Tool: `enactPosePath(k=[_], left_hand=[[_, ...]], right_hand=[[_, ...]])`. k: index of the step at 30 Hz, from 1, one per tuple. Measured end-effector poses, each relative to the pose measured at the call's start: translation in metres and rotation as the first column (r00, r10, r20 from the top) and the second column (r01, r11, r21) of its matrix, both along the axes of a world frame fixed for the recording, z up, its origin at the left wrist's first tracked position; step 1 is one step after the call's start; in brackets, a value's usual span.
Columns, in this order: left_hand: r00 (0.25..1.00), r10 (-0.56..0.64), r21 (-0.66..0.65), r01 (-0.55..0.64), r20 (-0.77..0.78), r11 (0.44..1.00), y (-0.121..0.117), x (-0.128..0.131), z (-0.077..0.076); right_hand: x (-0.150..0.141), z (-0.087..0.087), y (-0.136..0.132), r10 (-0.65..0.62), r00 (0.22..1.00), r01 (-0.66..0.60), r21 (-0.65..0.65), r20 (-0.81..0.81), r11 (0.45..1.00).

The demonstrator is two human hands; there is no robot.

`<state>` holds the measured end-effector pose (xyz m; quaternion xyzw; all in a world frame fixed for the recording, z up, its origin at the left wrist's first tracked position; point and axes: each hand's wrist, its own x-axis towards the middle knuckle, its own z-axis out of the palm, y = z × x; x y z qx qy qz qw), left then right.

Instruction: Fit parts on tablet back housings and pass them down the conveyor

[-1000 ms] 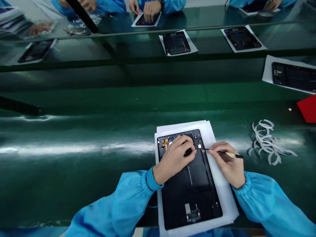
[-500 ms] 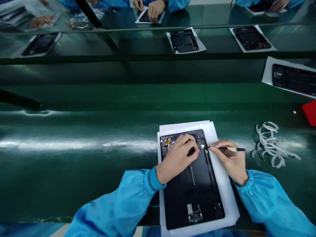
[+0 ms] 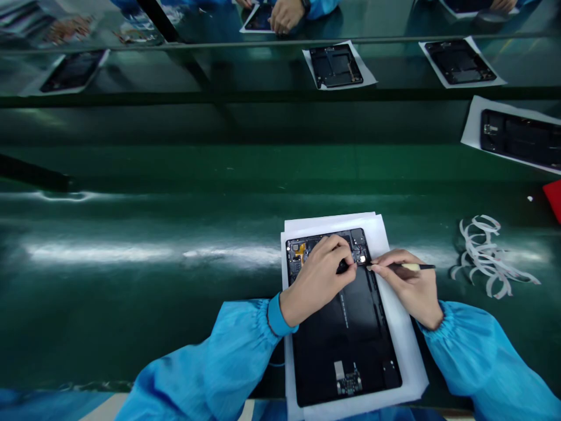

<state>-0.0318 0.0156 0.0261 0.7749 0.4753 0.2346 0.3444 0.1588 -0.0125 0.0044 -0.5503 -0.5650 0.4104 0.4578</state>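
Observation:
An opened black tablet [image 3: 346, 339] lies on white foam sheets [image 3: 397, 327] on the green belt in front of me. My left hand [image 3: 319, 278] rests on its upper part with fingers curled, fingertips pinched at a small dark part near the top circuitry. My right hand [image 3: 405, 283] grips a thin pen-like tool [image 3: 409, 266] with a black tip, its point touching the tablet's upper right edge beside my left fingertips. Both arms wear blue sleeves.
A heap of curled white strips [image 3: 486, 254] lies to the right, a red object [image 3: 553, 199] beyond it. More open tablets on white sheets [image 3: 336, 65] [image 3: 460, 61] [image 3: 519, 137] lie on the far belts. Another person's hands [image 3: 284, 14] work at the top.
My view has shifted slightly; the tool tip has moved left, closer to my left fingertips. Both hands stay on the tablet's upper part.

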Motion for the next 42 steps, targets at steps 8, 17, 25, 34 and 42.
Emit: enactPosePath(k=[8,17,25,34,42], left_hand=[[1.0,-0.01,0.012,0.01,0.003,1.0,0.0,-0.001,-0.003],[1.0,0.002,-0.007,-0.002,0.0,1.0,0.0,0.0,-0.001],[0.994,0.097,-0.054,-0.095,0.04,0.994,-0.002,0.003,0.0],[0.967,0.156,0.273,-0.098,-0.201,0.957,-0.015,-0.024,0.007],[0.947,0.166,0.437,-0.03,-0.276,0.899,-0.039,-0.029,-0.013]], right_hand=[[0.001,-0.002,0.001,0.01,0.999,-0.009,-0.011,0.033,1.0],[0.005,0.007,0.004,0.008,0.999,-0.008,-0.003,0.035,1.0],[0.009,0.002,0.0,-0.008,1.0,0.007,0.049,0.026,0.999],[0.017,0.012,-0.001,-0.134,0.92,0.159,0.038,-0.368,0.987],[0.015,0.02,-0.009,-0.107,0.93,0.112,-0.005,-0.351,0.994]])
